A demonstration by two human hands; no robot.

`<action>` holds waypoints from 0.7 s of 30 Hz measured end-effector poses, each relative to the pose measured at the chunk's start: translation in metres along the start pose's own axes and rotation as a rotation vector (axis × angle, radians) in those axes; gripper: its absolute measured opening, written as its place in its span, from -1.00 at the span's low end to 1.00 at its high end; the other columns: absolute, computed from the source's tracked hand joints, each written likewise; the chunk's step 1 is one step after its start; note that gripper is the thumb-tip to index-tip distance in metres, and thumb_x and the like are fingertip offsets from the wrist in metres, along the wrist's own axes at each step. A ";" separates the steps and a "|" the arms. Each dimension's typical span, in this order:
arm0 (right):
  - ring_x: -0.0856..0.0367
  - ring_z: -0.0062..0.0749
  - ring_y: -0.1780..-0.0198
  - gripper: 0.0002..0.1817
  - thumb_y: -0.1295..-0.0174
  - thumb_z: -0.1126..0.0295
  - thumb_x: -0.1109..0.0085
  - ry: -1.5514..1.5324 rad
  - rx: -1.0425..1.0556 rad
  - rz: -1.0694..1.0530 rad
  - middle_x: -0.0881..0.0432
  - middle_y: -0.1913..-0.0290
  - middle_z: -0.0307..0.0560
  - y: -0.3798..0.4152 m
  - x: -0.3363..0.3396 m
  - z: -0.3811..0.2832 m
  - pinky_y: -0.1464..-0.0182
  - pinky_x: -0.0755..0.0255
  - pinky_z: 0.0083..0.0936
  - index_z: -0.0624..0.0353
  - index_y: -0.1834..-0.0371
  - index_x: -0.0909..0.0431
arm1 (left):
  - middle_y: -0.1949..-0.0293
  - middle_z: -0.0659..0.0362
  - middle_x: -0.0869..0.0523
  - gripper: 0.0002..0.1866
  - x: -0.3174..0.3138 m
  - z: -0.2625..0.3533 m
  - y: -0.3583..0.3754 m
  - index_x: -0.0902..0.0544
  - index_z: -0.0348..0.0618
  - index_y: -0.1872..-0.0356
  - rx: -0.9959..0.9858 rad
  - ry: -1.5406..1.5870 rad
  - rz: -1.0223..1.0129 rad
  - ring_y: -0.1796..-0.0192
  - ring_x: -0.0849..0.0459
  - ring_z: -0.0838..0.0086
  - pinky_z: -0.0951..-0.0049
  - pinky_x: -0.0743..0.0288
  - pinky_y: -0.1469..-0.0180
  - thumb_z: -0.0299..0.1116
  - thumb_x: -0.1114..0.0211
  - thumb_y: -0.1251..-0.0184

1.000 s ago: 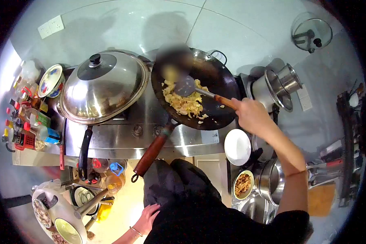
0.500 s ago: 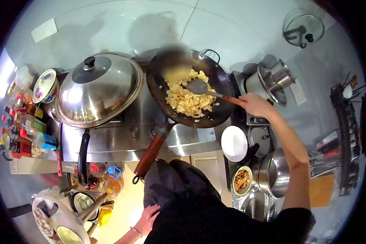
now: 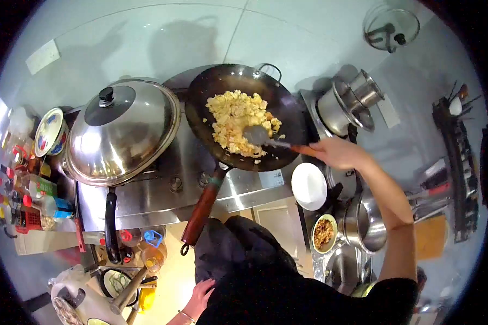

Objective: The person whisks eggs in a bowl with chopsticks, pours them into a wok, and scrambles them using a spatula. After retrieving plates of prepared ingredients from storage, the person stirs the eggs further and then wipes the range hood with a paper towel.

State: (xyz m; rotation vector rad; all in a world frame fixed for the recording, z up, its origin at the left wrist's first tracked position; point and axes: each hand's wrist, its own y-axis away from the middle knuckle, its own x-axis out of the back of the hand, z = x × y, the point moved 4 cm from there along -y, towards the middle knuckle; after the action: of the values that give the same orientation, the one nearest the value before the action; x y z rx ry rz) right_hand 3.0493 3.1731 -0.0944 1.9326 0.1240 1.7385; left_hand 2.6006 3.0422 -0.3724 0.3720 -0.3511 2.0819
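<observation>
My right hand [image 3: 336, 154] is closed round the wooden handle of a metal spatula [image 3: 256, 134]. The spatula's blade rests in chopped yellow-and-white food [image 3: 233, 108] that looks like scrambled egg, heaped in the middle of a dark wok [image 3: 287, 105]. The wok sits on the steel stove, its long wooden handle [image 3: 202, 211] pointing towards me. Down beside my thigh hangs my left hand [image 3: 202, 296], its visible fingers stretched out against my dark clothing and holding nothing.
Left on the stove stands a pan with a domed steel lid [image 3: 119, 130]. Bottles [image 3: 49, 206] crowd the far left. To the right are a white bowl [image 3: 309, 186], a bowl of brown food [image 3: 324, 234] and steel pots [image 3: 366, 222]. A glass lid [image 3: 391, 24] hangs on the wall.
The spatula blade has moved towards the near side of the wok, and the food's heap has changed shape. A blurred patch over the wok is gone. The whole view has shifted slightly.
</observation>
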 end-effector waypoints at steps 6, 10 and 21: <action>-0.57 -0.04 0.32 -0.77 -0.01 0.33 0.03 0.354 -0.101 0.223 -0.59 0.38 0.08 -0.025 0.067 -0.009 0.25 -0.45 -0.26 -0.08 0.29 -0.61 | -0.03 0.01 -0.42 -0.65 0.006 -0.003 -0.012 -0.31 -0.14 0.00 0.044 0.022 -0.127 -0.07 -0.41 0.14 0.14 -0.25 -0.12 -0.48 -0.01 -0.13; -0.58 -0.09 0.30 -0.80 0.02 0.26 -0.06 0.632 -0.284 0.131 -0.59 0.40 0.06 0.006 0.112 -0.001 0.31 -0.46 -0.23 0.08 0.41 -0.61 | 0.00 0.04 -0.45 -0.68 -0.001 -0.014 0.000 -0.34 -0.15 0.01 0.043 0.060 -0.054 -0.06 -0.42 0.17 0.13 -0.25 -0.12 -0.46 -0.04 -0.17; -0.57 -0.13 0.31 -0.56 0.04 0.40 -0.07 0.517 -0.037 0.420 -0.59 0.34 0.01 -0.050 0.056 -0.032 0.27 -0.44 -0.26 -0.25 0.01 -0.47 | -0.05 0.00 -0.39 -0.63 0.010 -0.006 -0.001 -0.30 -0.14 0.00 -0.016 0.005 -0.094 -0.09 -0.38 0.14 0.16 -0.23 -0.14 -0.50 -0.01 -0.12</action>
State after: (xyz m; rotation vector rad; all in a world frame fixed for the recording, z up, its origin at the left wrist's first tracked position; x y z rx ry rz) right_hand 3.0427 3.2491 -0.0650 1.5125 -0.1410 2.4709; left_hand 2.5955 3.0522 -0.3736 0.3674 -0.3405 1.9870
